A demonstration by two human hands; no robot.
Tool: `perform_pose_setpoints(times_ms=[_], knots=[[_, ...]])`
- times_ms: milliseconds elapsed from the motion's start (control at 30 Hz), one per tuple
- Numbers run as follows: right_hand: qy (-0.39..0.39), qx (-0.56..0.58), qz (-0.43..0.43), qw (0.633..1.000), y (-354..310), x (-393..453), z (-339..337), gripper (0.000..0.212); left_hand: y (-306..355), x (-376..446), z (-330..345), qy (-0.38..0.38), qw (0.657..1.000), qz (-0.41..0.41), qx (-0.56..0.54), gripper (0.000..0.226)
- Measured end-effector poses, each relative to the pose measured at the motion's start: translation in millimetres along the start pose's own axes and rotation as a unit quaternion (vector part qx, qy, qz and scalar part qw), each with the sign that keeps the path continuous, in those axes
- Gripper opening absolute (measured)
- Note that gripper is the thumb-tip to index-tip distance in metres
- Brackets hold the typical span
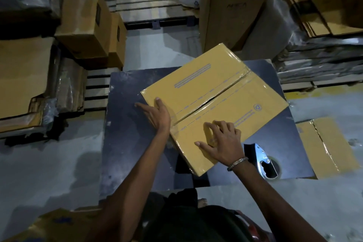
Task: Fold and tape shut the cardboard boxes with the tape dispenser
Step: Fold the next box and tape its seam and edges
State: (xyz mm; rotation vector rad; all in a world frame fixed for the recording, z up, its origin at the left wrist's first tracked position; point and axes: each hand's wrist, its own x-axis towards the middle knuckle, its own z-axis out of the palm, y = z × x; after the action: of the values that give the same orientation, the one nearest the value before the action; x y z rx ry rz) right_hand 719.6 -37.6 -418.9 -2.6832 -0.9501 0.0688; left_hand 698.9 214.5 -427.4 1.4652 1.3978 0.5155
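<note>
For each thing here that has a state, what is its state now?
Cardboard box: flaps folded shut, tape along the seam.
Tape dispenser: lying on the table, not held.
Left hand: open, against the box's edge.
Right hand: open, resting on the box top.

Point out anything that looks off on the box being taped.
The box lies at an angle on the dark table, and its centre seam gapes near the middle although tape runs along it. The left hand presses its near-left edge; the right hand rests on top. The tape dispenser lies unused beside it.
</note>
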Motion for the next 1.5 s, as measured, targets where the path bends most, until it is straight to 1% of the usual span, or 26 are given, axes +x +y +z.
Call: perform_pose_setpoints(times_ms=[33,100,167,300,367,433,467,500,533,567,600,633,667,700,767,833,867,933,1000,1067,1133,1200,1300,1333,1400,1500], knots=[[0.001,0.002,-0.009,1.0,2.4,3.7,-1.9,0.076,7.6,11.3,-1.3,0.015,1.0,0.027,0.004,0.092],[0.0,0.008,-0.02,1.0,4.4,8.7,-5.1,0.075,17.4,37.8,2.4,0.012,0.999,0.044,0.026,0.088],[-0.002,0.016,-0.021,1.0,4.8,9.5,-6.1,0.074,24.0,55.7,6.3,-0.004,1.0,0.015,0.027,0.079],[-0.014,0.029,-0.002,0.999,3.3,8.7,-5.2,0.074,18.5,71.9,3.4,-0.001,0.998,-0.053,-0.038,0.067],[-0.018,0.039,0.004,0.999,2.3,10.0,-4.7,0.073,12.1,78.8,2.5,-0.061,0.988,-0.102,-0.102,0.071],[-0.022,0.05,0.011,0.998,2.3,14.2,-5.2,0.071,13.7,81.7,3.0,-0.154,0.957,-0.15,-0.194,0.073],[-0.022,0.057,0.016,0.998,3.3,17.3,-5.3,0.07,16.2,80.2,2.3,-0.184,0.943,-0.161,-0.225,0.074],[-0.024,0.066,0.024,0.997,4.5,21.5,-5.6,0.069,18.3,77.0,3.1,-0.195,0.938,-0.173,-0.229,0.077],[-0.026,0.078,0.033,0.996,6.0,27.2,-6.2,0.067,19.9,73.4,4.1,-0.166,0.947,-0.176,-0.211,0.081],[-0.026,0.091,0.043,0.995,7.6,33.8,-6.6,0.065,23.6,66.5,1.1,-0.093,0.967,-0.167,-0.169,0.084],[-0.024,0.104,0.049,0.993,9.0,40.3,-7.1,0.063,25.5,59.5,-3.5,-0.017,0.983,-0.132,-0.123,0.085],[-0.018,0.112,0.052,0.992,10.2,46.5,-7.1,0.061,25.9,50.6,-7.1,0.034,0.991,-0.08,-0.097,0.082],[-0.007,0.113,0.051,0.992,11.6,52.1,-7.2,0.057,21.5,42.2,-7.6,0.049,0.994,-0.043,-0.088,0.079],[0.006,0.108,0.053,0.993,13.1,57.7,-6.8,0.053,13.6,33.6,-4.0,0.031,0.996,-0.031,-0.084,0.076],[0.031,0.095,0.073,0.992,18.4,70.1,-7.3,0.044,-0.7,11.2,5.3,-0.03,0.994,-0.071,-0.08,0.076],[0.045,0.075,0.117,0.989,29.0,86.9,-9.3,0.041,-9.3,-5.6,9.7,-0.047,0.994,-0.076,-0.064,0.076],[0.044,0.06,0.145,0.987,36.3,96.6,-11.7,0.043,-9.4,-9.8,10.1,-0.04,0.996,-0.061,-0.048,0.072],[0.032,0.036,0.202,0.978,54.6,117.1,-18.3,0.055,-5.3,-11.0,8.6,-0.018,0.999,-0.048,-0.012,0.067],[0.014,0.032,0.252,0.967,77.0,136.1,-27.4,0.072,-4.0,-8.1,5.2,-0.034,0.998,-0.053,-0.018,0.077],[-0.005,0.036,0.292,0.956,100.7,152.3,-38.7,0.091,-1.6,-7.5,-0.2,-0.063,0.994,-0.082,-0.029,0.086],[-0.021,0.038,0.326,0.944,123.5,162.9,-50.2,0.106,-2.6,-11.0,-6.5,-0.069,0.989,-0.126,-0.03,0.093],[-0.037,0.052,0.363,0.93,142.6,168.5,-58.6,0.114,-11.8,-20.2,-14.9,-0.076,0.984,-0.16,-0.033,0.105],[-0.078,0.079,0.405,0.908,153.8,173.4,-66.2,0.119,-28.1,-42.1,-17.2,-0.16,0.959,-0.22,-0.083,0.12],[-0.085,0.084,0.407,0.906,154.9,174.3,-65.8,0.12,-31.5,-48.4,-15.4,-0.178,0.955,-0.22,-0.086,0.121],[-0.079,0.102,0.41,0.903,154.9,175.9,-64.9,0.123,-31.3,-52.6,-10.7,-0.17,0.961,-0.198,-0.09,0.112],[-0.061,0.124,0.419,0.897,159.6,176.8,-69.7,0.128,-14.7,-47.6,0.1,-0.168,0.962,-0.195,-0.091,0.098]])
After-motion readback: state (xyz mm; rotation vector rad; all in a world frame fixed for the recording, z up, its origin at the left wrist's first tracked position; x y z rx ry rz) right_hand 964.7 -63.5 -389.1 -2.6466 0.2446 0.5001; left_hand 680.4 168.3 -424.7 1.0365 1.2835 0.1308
